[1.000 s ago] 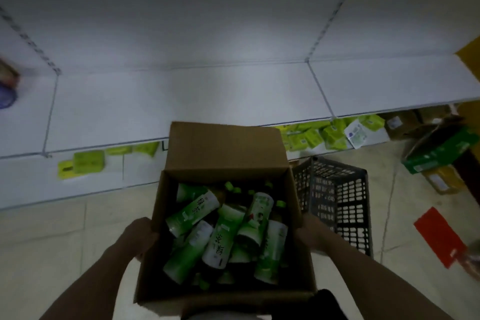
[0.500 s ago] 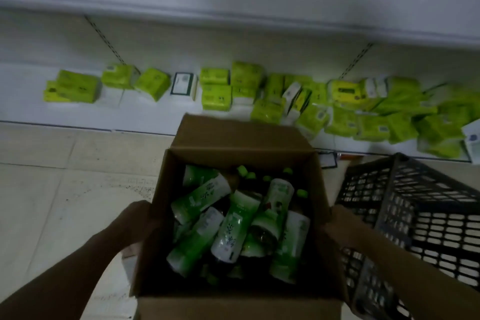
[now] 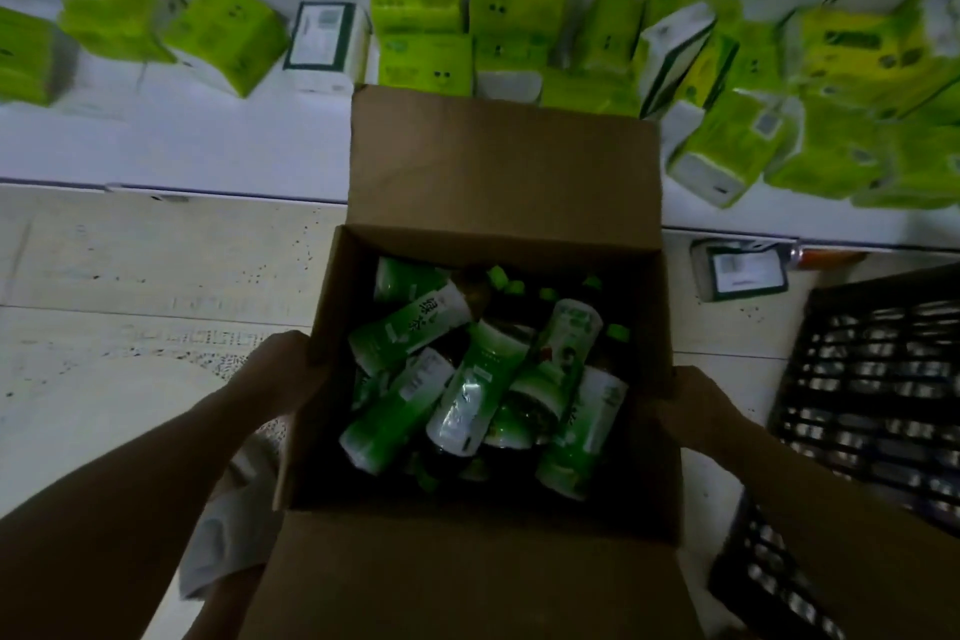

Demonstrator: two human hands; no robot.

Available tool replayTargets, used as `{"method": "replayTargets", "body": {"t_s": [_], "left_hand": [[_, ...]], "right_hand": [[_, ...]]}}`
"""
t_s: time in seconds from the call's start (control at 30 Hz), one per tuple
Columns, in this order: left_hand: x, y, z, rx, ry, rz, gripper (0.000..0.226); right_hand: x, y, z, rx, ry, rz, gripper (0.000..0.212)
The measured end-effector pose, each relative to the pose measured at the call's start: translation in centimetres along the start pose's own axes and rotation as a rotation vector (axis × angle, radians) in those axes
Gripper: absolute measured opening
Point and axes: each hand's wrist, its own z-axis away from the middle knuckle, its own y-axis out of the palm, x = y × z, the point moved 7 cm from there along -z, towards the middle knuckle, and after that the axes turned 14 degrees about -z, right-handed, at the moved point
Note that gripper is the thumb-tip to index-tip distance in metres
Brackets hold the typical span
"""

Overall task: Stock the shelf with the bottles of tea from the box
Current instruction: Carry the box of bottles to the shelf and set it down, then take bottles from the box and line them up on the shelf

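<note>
Chinese characters 绿茶 read on the white-and-green label of one tea bottle in the box; other print stays illegible.

Dim, underexposed view; box interior in shadow, edges bent, perhaps slightly blurred.

An open cardboard box fills the centre of the frame, its far flap standing up and its near flap folded toward the bottom edge, with green-labelled bottles of tea lying jumbled inside. The left hand grips the box's left wall and the right hand presses its right wall, both forearms entering from the lower corners. Across the top, lime-green packs lie scattered on a low white shelf, and a dark plastic crate sits on the tiled floor at the right edge.
</note>
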Motion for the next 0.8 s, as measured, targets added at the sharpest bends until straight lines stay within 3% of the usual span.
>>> {"method": "replayTargets", "body": {"t_s": [0.1,0.2,0.4,0.53,0.6,0.7,0.8], "left_hand": [[0.8,0.4,-1.4,-0.052,-0.001,-0.004,0.024],[0.5,0.5,-0.8,-0.122,-0.023,-0.006,0.028],[0.9,1.6,1.7,-0.138,-0.080,-0.008,0.033],[0.8,2.2,4.8,-0.078,-0.093,-0.010,0.041],[0.3,1.8,6.8,-0.042,-0.094,-0.013,0.039],[-0.9,0.1,10.2,0.003,-0.036,0.003,0.037],[-2.1,-2.6,12.9,0.011,0.013,0.023,0.038]], "right_hand": [[-0.9,0.7,-0.9,-0.041,0.039,-0.040,0.029],[-0.3,0.8,-0.1,-0.101,0.035,-0.046,0.009],[-0.3,2.4,3.3,-0.268,0.076,-0.019,0.038],[-0.9,3.2,5.3,-0.214,0.180,0.085,0.048],[-0.4,3.2,6.5,-0.147,0.194,0.178,0.039],[3.3,3.4,9.5,-0.015,0.110,0.254,0.012],[7.9,4.1,11.9,0.058,-0.025,0.246,0.028]]}}
